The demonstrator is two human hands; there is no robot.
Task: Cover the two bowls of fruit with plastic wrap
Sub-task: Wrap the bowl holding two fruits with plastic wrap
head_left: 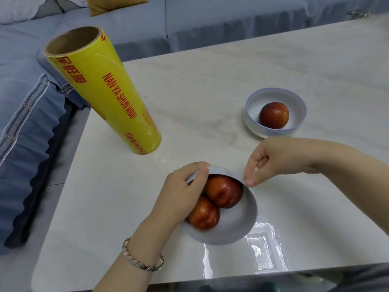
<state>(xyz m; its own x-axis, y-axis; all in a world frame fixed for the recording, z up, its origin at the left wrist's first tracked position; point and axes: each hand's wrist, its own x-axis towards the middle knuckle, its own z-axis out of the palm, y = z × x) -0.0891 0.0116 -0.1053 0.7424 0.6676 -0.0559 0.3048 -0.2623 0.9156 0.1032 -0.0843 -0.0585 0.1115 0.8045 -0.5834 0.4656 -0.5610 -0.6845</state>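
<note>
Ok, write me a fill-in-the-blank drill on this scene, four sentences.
1. The near bowl holds ____ fruits.
2. The far bowl holds ____ fruit.
3. The upright roll is coloured ____.
4. The right hand pinches plastic wrap at the ____ bowl's rim.
Missing words: two; one; yellow; near.

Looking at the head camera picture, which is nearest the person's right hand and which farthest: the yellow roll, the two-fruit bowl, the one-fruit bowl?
1. Two-fruit bowl: in front, at the fingertips of the right hand.
2. One-fruit bowl: just beyond the hand, farther back.
3. Yellow roll: standing far off to the left.
</note>
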